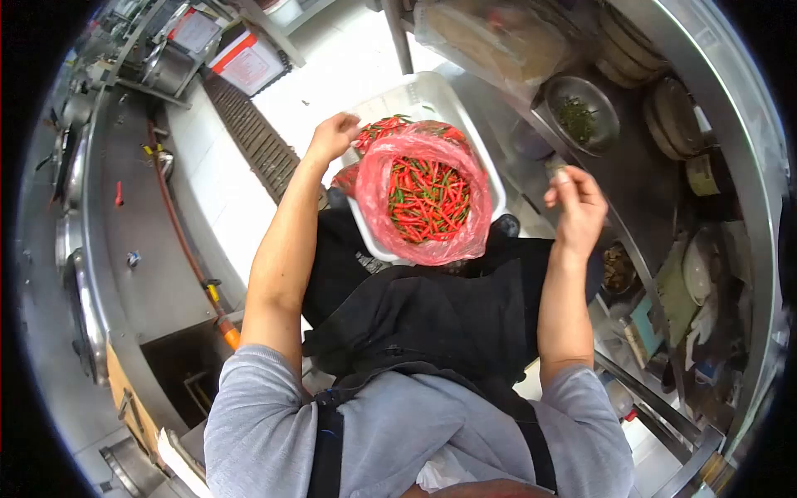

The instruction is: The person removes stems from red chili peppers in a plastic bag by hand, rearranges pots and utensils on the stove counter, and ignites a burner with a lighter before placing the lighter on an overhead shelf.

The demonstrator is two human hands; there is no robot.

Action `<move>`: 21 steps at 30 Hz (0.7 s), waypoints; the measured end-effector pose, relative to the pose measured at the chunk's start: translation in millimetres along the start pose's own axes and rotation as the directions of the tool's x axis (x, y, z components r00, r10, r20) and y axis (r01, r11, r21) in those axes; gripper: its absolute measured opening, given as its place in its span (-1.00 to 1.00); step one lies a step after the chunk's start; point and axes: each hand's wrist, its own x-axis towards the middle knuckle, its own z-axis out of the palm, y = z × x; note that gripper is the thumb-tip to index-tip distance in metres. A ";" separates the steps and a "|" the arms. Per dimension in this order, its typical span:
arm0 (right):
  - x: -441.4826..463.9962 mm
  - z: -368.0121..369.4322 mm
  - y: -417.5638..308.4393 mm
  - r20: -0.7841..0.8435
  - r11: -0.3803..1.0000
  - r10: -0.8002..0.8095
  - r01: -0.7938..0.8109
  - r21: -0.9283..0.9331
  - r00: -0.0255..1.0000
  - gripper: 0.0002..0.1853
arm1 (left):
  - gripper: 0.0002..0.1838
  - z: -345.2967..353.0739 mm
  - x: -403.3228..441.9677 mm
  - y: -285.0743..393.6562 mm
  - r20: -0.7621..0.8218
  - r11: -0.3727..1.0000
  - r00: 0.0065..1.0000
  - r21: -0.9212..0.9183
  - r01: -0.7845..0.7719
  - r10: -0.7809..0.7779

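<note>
A pink plastic bag (pixel 375 187) stands with its mouth rolled wide, full of red and green chili peppers (pixel 427 199). It sits in a white plastic tub (pixel 490 166) between the knees. More loose chilies (pixel 383 129) lie in the tub beyond the bag. My left hand (pixel 336 135) hovers at the tub's left rim beside those loose chilies, fingers curled together; what they hold, if anything, is too small to name. Off to the right of the tub, my right hand (pixel 579 207) is raised with thumb and fingers pinched; I cannot make out anything in the pinch.
On the right, a steel shelf holds a metal bowl (pixel 575 116) with green bits in it and stacked round containers (pixel 672 120). A floor drain grate (pixel 253 133) runs along the left. A steel counter (pixel 137 241) with an orange hose (pixel 187 249) stands farther left.
</note>
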 end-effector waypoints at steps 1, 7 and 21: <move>9.7 -4.2 -17.0 -0.015 0.994 -0.089 0.088 -0.059 0.996 -0.87 | -0.66 1.7 -7.6 -4.0 0.030 0.990 0.991 -0.060 0.130 -0.129; 93.6 -19.6 -59.9 0.166 0.711 -0.320 0.352 -0.609 0.933 -0.67 | -0.70 3.0 -4.0 13.1 -0.029 0.992 0.999 -0.123 0.017 -0.021; 22.9 39.5 18.4 0.582 0.346 0.135 0.512 -0.786 0.802 -0.76 | -0.66 -37.6 -52.6 43.2 -0.026 0.997 0.998 0.044 -0.062 0.063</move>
